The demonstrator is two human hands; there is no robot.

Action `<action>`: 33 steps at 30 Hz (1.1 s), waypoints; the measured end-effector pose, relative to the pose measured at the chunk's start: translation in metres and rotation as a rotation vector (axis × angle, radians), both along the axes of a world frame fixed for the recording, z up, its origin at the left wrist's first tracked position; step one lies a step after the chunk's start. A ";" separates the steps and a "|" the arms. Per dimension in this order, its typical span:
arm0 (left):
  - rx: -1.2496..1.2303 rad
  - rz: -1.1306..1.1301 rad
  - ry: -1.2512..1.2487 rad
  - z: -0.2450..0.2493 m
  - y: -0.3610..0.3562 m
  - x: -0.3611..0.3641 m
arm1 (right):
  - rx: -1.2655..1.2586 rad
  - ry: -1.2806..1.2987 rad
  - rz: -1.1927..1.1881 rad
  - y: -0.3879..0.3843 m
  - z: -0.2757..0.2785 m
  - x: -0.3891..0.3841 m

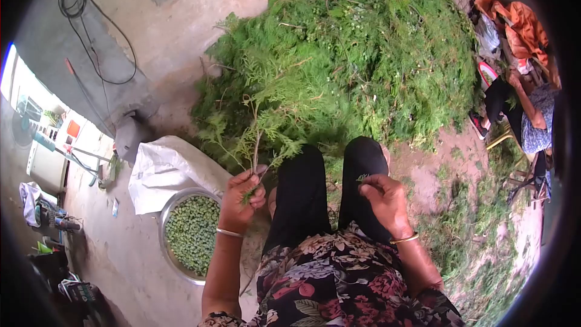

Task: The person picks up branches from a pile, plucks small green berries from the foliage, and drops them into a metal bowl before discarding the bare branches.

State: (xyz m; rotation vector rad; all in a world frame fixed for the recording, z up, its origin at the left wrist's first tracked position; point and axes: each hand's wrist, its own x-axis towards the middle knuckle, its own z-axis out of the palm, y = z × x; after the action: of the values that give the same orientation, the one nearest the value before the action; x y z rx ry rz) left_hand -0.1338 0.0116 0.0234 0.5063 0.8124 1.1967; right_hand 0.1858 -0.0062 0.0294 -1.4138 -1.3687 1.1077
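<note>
My left hand [242, 197] is closed around the woody stem of a leafy evergreen branch [257, 124], whose flat, feathery fronds fan upward in front of the big pile. Over my right knee, my right hand [387, 200] has thumb and fingertips pinched together, with a small green sprig [362, 177] showing at their tips. Beside my left wrist stands a round metal basin [163, 233], filled with small, round, pale green cones or berries [192, 236]. The large heap of cut evergreen branches [375, 54] lies just beyond my knees.
A white sack [166, 166] lies against the basin. On the right another person [535, 115] sits beside the heap, near orange cloth [523, 27]. Loose green clippings [466, 248] litter the floor at right. A coiled black cable [75, 0] lies at upper left.
</note>
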 end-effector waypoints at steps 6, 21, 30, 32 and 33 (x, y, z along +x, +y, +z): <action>0.032 0.000 -0.044 -0.005 -0.005 -0.020 | 0.259 -0.870 0.132 -0.010 -0.011 0.012; 0.145 -0.185 -0.463 -0.001 0.000 -0.040 | 0.292 -0.715 -0.278 -0.025 -0.057 0.081; 0.250 -0.183 -0.468 -0.014 -0.003 -0.056 | 0.013 -0.883 -0.431 -0.050 -0.111 0.143; 0.307 -0.212 -0.454 -0.014 -0.004 -0.058 | -0.054 -0.908 -0.410 -0.057 -0.125 0.146; 0.308 -0.210 -0.445 -0.013 -0.004 -0.060 | -0.054 -0.900 -0.406 -0.059 -0.129 0.145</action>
State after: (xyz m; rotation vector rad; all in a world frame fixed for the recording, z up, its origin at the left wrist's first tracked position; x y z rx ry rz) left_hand -0.1936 0.0073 0.0106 0.5336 0.1902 1.1839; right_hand 0.3306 -0.0654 -0.0998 -2.2435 -1.5144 0.2133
